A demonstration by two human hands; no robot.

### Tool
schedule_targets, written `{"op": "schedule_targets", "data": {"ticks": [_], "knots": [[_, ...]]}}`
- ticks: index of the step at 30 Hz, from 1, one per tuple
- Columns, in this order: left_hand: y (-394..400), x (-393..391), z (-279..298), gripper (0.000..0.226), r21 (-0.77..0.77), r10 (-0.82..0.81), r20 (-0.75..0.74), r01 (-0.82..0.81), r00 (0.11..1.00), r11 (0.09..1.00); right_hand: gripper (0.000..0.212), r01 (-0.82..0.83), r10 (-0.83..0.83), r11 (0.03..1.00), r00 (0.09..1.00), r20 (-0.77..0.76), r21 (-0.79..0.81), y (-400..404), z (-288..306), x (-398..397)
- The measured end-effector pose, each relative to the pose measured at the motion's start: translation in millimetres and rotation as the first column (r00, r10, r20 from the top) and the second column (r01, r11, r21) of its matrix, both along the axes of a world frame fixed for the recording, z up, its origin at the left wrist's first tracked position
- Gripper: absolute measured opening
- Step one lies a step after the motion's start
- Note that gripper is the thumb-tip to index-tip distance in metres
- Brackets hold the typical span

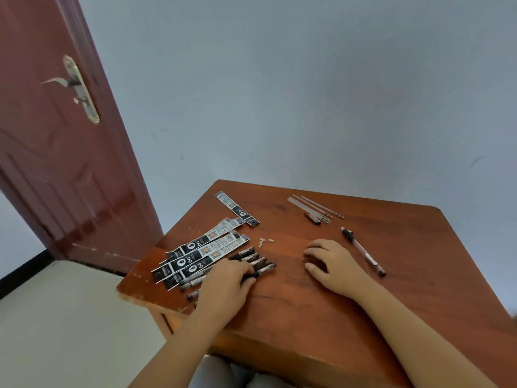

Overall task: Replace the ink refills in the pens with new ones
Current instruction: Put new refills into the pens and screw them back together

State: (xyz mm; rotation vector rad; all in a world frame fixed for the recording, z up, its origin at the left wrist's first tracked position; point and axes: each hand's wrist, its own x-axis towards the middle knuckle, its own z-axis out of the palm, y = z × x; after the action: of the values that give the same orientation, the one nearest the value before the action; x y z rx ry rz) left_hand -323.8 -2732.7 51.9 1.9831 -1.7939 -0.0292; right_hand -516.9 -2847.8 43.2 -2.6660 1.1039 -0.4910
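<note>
We judge one capped pen (363, 252) finished; our left hand (223, 281) curls onto the pen row (253, 260) still awaiting refills, right hand (333, 264) loosely curled, holding nothing.

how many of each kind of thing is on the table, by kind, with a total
Counting what shows clearly:
Refill packets, black and white: 5
Bare refills, far side: 4
Single pen by the right hand: 1
Pens by the left hand, partly hidden: at least 5
Small white bits: about 3
Total: about 18
</note>
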Motion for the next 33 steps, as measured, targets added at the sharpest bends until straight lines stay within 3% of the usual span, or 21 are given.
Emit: {"op": "schedule_targets", "data": {"ticks": [10, 19, 26, 28, 30, 33], "knots": [[5.9, 9.3, -7.0, 0.021, -0.123, 0.024, 0.016, -0.022, 1.000, 0.992, 0.036, -0.002, 0.002, 1.000, 1.000, -0.013, 0.003, 2.1, 2.1, -1.8], [6.3, 16.5, -7.1, 0.016, -0.082, 0.008, 0.024, -0.006, 1.000, 0.997, 0.036, 0.019, -0.018, 0.999, 0.999, -0.034, 0.033, 4.7, 3.5, -1.0], [3.8, 24.7, -6.8, 0.017, -0.169, -0.045, 0.078, 0.058, 0.996, 0.984, 0.036, 0.017, -0.017, 1.000, 1.000, -0.023, 0.013, 6.1, 3.5, -0.9], [-1.3, 23.5, 2.5, 0.027, -0.120, -0.012, 0.046, 0.017, 0.999, 0.993, 0.035, 0.020, -0.020, 1.000, 1.000, -0.014, 0.003, 6.7, 3.5, -0.7], [-9.6, 25.6, 5.3, 0.044, -0.014, 0.006, 0.089, -0.005, 0.996, 1.000, 0.035, 0.025, -0.025, 1.000, 1.000, -0.012, -0.008, 7.8, 2.9, -0.6], [-20.9, 23.4, 9.4, 0.052, 0.100, 0.019, 0.154, -0.034, 0.988, 0.994, 0.035, 0.032, -0.032, 0.999, 0.999, -0.023, -0.023, 9.3, 1.9, -0.2]]}}
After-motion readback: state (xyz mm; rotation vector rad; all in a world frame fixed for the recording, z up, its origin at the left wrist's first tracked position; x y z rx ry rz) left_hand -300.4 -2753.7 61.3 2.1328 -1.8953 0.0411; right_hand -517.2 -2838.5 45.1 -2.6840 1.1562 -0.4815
